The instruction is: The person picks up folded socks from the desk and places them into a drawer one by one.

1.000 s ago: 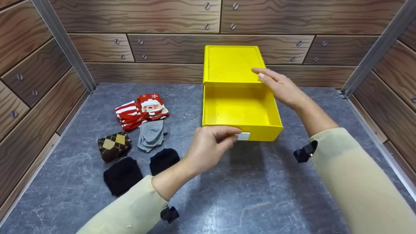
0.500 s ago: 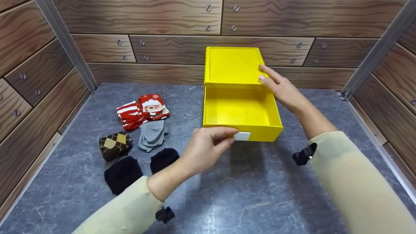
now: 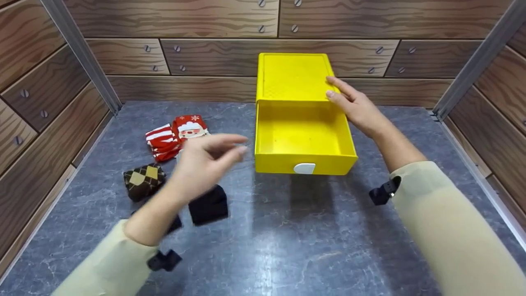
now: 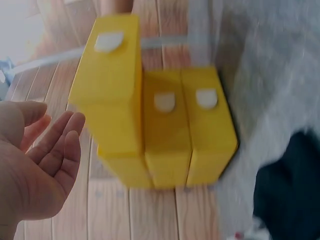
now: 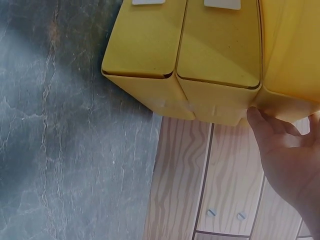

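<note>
A yellow drawer unit stands at the back, its top drawer pulled out and bare inside. My right hand rests on the unit's upper right edge, fingers on the top; the right wrist view shows the same hand against the casing. My left hand, slightly blurred, is in the air left of the drawer, thumb and fingers apart, holding nothing. Around and below it lie red Santa socks, brown argyle socks and a black sock bundle. The left arm partly covers another black bundle; grey socks are almost hidden.
Two closed drawers with white handles sit under the pulled-out one. A white handle marks the top drawer's front. Wood-patterned walls enclose the grey marbled table at the back and sides.
My left hand has let go of the top drawer's white handle and moved left over the socks. The right hand's fingers have shifted slightly to the unit's right edge. The drawer stays pulled out.
</note>
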### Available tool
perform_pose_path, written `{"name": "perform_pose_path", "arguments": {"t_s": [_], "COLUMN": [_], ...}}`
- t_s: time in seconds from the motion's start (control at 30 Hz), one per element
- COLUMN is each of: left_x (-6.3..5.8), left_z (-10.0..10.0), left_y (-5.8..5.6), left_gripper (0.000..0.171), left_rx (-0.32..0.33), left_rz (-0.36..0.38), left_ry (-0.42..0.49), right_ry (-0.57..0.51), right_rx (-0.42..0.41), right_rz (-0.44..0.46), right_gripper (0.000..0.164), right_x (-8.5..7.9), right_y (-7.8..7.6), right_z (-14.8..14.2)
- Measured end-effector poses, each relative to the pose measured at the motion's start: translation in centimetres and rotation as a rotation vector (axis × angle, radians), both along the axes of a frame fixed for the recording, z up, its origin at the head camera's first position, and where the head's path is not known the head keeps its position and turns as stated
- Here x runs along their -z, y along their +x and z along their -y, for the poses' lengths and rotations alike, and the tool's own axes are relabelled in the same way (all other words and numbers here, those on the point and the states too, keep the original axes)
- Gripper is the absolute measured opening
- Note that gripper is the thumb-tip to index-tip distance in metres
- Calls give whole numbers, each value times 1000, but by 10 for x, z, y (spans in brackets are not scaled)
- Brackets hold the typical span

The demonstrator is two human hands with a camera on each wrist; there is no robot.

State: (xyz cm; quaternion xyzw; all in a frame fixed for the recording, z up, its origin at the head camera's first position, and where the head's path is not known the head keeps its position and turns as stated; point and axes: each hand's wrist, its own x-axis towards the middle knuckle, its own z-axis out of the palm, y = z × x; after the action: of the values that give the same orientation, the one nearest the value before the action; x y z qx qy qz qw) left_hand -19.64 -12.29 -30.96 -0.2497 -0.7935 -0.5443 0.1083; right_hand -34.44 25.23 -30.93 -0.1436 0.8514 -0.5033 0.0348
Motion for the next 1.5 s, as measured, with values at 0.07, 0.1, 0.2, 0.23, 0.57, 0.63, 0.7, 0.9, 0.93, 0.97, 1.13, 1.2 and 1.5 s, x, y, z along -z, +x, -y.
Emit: {"name": "perform_pose_path", "arguments": {"t_s": [0.07, 0.1, 0.2, 0.23, 0.57, 0.63, 0.7, 0.9, 0.93, 0.97, 1.13, 1.2, 1.5], "left_x": [-3, -3, 0, 2, 38, 49, 60, 94, 98, 102, 118, 123, 133], "left_z": [14, 22, 42, 49, 127, 144, 161, 193, 196, 198, 204, 205, 209], "left_y": [-2, -4, -9, -11, -15, -10, -2, 24, 28, 31, 38, 40, 40], "left_gripper": [21, 21, 20, 20, 21, 22, 22, 29, 31, 32, 35, 35, 43], "left_rx": [-42, -63, -106, -118, -216, -219, -213, -202, -205, -209, -243, -268, -257], "left_rz": [-13, -13, -22, -19, 16, 33, 65, 255, 289, 319, 389, 380, 395], "left_ry": [8, 11, 32, 45, -103, -166, -212, -239, -238, -235, -270, -310, -380], "right_ry": [-8, -11, -16, -17, -8, -3, -2, 0, 0, -8, -44, -50, -51], "right_rx": [-6, -8, -14, -14, -3, 0, 1, 2, 4, 0, -14, -15, 0], "right_rz": [-1, 0, 3, 2, -6, -9, -11, -18, -21, -20, -14, -16, -24], "right_gripper": [73, 73, 73, 73, 74, 74, 74, 73, 73, 72, 71, 71, 70], "right_x": [0, 1, 1, 1, 2, 2, 2, 2, 2, 3, 5, 5, 6], "right_y": [0, 0, 0, 0, 1, 1, 1, 1, 1, 1, -1, -2, -4], "right_z": [1, 1, 1, 1, 0, -1, -1, 1, 1, 1, 0, 0, 1]}}
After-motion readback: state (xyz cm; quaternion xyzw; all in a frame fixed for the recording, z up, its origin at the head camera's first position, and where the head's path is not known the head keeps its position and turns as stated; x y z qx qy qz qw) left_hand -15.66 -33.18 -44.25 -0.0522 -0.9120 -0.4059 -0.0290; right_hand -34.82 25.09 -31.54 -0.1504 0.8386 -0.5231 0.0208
